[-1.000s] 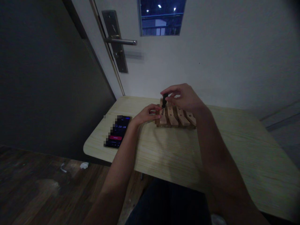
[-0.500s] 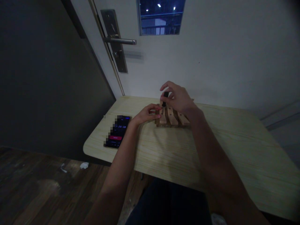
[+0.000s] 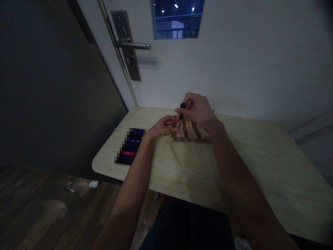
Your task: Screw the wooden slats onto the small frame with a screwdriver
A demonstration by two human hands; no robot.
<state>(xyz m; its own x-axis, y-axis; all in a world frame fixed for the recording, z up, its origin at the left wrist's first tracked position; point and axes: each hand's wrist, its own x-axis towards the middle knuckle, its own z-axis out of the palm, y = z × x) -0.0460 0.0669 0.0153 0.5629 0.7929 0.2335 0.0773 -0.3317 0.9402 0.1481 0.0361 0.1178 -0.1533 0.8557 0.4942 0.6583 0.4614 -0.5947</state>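
A small wooden assembly [image 3: 192,133] lies near the back of the table, with several slanted wooden pieces on a darker base and small dark holes in their tops. My left hand [image 3: 162,127] grips its left end between thumb and fingers. Above the leftmost piece, my right hand [image 3: 199,109] is closed on a short black-handled screwdriver [image 3: 182,110]. The screwdriver stands nearly upright, tip down at that piece; the contact point is too small to make out. My right hand and forearm cover the assembly's right end.
A phone [image 3: 130,147] showing a timer lies on the pale wooden table [image 3: 182,170], left of my left forearm. Behind the table rises a white door with a metal handle [image 3: 134,45] and a small window [image 3: 178,21]. The table's front edge runs above my lap.
My right fingers have shifted and curled in around the screwdriver handle, which leans slightly differently now. My left hand and the wooden assembly stay in place.
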